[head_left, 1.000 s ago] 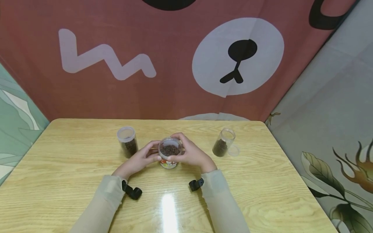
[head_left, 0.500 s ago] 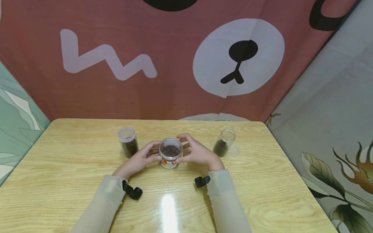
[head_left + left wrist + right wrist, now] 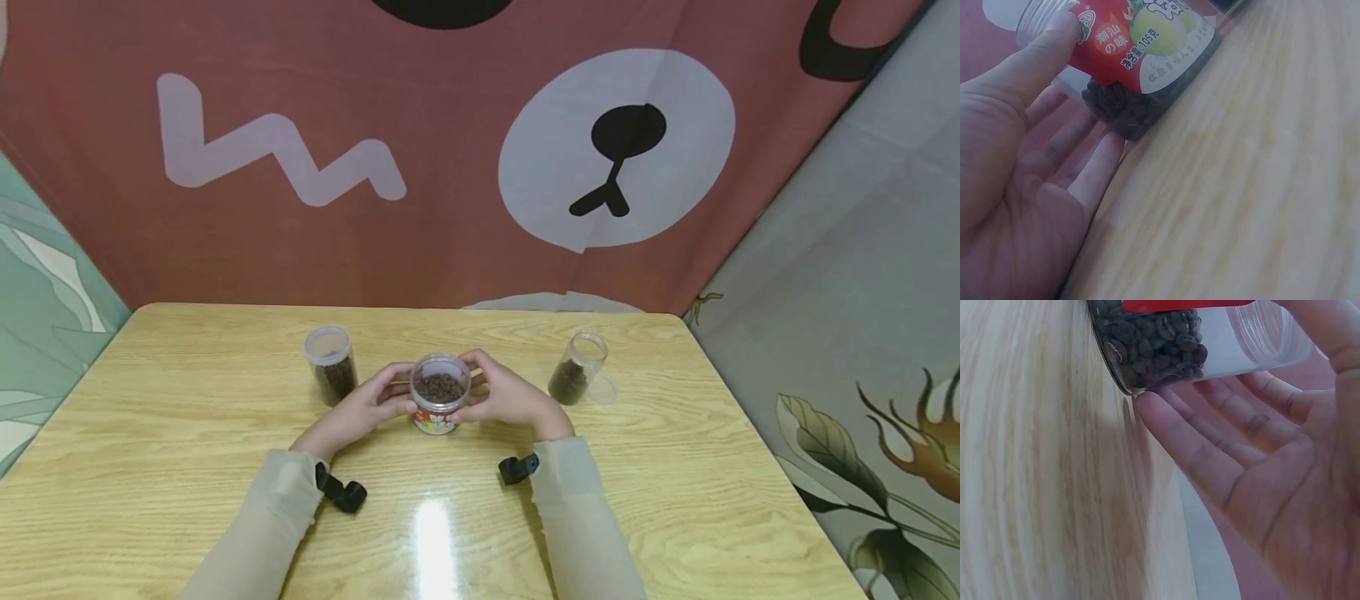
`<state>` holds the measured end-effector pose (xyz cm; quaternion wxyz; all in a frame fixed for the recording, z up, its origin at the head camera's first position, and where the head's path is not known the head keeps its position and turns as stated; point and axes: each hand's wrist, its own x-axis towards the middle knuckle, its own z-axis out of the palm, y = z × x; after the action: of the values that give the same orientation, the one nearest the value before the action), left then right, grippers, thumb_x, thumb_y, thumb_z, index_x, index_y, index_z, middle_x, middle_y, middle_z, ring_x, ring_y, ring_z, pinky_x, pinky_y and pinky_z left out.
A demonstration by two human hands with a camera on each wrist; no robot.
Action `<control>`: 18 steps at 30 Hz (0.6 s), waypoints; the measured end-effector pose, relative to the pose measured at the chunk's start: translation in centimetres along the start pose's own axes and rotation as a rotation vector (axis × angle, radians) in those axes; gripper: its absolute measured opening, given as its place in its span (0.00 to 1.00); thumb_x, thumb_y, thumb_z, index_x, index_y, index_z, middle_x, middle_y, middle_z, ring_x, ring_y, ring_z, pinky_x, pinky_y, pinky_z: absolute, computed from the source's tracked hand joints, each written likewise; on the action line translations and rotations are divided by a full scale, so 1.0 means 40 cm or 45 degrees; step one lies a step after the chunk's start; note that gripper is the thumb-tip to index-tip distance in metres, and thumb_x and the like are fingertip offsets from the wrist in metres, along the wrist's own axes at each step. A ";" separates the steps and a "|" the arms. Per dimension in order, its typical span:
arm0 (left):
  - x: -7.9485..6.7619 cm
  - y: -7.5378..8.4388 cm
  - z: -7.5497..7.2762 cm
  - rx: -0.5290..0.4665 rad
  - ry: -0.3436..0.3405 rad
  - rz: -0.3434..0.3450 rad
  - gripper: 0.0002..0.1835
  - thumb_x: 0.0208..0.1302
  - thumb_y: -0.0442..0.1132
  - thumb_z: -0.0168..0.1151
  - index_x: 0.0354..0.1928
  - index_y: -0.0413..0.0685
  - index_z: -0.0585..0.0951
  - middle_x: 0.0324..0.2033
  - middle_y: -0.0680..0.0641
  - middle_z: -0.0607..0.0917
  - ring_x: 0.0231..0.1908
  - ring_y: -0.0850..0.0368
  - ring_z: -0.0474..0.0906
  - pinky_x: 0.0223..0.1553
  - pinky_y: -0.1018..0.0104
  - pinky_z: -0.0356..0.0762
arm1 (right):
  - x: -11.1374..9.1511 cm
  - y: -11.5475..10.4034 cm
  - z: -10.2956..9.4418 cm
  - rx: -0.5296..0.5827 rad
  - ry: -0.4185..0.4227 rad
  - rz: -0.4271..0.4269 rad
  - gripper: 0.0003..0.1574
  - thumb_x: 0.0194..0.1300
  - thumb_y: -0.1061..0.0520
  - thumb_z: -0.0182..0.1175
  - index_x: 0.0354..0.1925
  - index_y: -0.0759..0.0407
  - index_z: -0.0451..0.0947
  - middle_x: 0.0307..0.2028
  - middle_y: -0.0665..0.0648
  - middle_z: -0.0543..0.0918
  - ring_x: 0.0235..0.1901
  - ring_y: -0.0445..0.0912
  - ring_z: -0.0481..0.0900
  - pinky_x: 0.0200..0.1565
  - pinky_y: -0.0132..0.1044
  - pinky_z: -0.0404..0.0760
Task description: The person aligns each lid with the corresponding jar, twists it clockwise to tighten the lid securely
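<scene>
A clear plastic jar stands mid-table in the head view, its mouth uncovered and a layer of coffee beans inside. Round its side runs a red label with pale green fruit. My left hand holds the jar's left side, thumb on the label near the threaded rim and fingers round behind. On the opposite side, my right hand grips it with the thumb in front and the fingers behind. In the right wrist view one fingertip lies low by the jar's base.
To the left stands a taller jar with a pale lid on top and dark contents. At right is an uncovered clear jar partly filled with dark contents, with a clear round lid beside it. A printed cloth hangs behind the wooden table.
My right hand has shifted right, off the front of the jar's rim, opened a little, then closed in on the jar's right side. The left hand and the jar stay nearly still.
</scene>
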<state>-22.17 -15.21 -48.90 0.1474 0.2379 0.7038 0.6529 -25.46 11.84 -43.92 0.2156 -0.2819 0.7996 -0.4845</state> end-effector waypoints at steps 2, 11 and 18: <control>0.000 0.001 0.001 0.001 0.001 0.003 0.32 0.73 0.36 0.61 0.74 0.41 0.63 0.71 0.34 0.67 0.70 0.35 0.63 0.65 0.58 0.72 | 0.000 0.000 0.000 -0.003 0.000 -0.002 0.46 0.56 0.62 0.77 0.66 0.57 0.64 0.59 0.58 0.74 0.59 0.54 0.76 0.58 0.42 0.81; -0.003 0.008 0.003 0.006 0.026 0.007 0.31 0.74 0.35 0.60 0.75 0.42 0.63 0.72 0.36 0.67 0.71 0.35 0.63 0.67 0.56 0.71 | 0.004 0.006 0.002 -0.013 0.036 -0.029 0.44 0.58 0.61 0.76 0.67 0.56 0.65 0.60 0.56 0.75 0.58 0.52 0.76 0.58 0.42 0.81; -0.003 0.009 0.003 0.025 0.056 0.009 0.31 0.76 0.35 0.57 0.77 0.44 0.60 0.73 0.37 0.64 0.72 0.36 0.60 0.69 0.44 0.64 | 0.009 0.004 0.009 -0.006 0.086 -0.043 0.45 0.59 0.61 0.75 0.68 0.57 0.63 0.60 0.58 0.75 0.59 0.53 0.76 0.59 0.41 0.80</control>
<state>-21.96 -15.15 -48.57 0.1271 0.2274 0.7124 0.6516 -25.54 11.42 -44.26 0.1796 -0.2792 0.8028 -0.4953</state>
